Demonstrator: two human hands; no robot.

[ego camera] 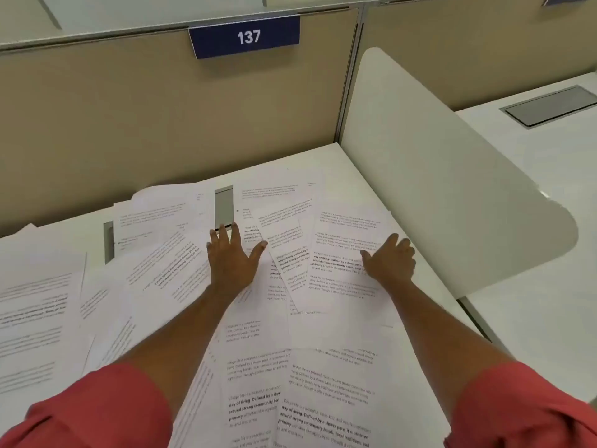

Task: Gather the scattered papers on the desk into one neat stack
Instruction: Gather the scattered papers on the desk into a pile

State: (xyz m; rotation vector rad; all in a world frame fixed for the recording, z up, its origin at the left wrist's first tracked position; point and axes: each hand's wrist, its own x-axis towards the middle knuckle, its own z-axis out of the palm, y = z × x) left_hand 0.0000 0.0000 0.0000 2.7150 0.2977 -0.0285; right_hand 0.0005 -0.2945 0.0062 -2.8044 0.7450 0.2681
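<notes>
Both hands, left [231,257] and right [389,261], are lying flat and spread, gripping nothing, on the papers [323,240] covering the desk [352,166]; these thin, slippery sheets are probably handling best when pushed together from outer edges.

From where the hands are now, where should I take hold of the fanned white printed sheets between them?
Probably by the outer side edges of the fanned white printed sheets, left hand and right hand sweeping inward: they lie flat and overlapped, with no raised edge.
</notes>
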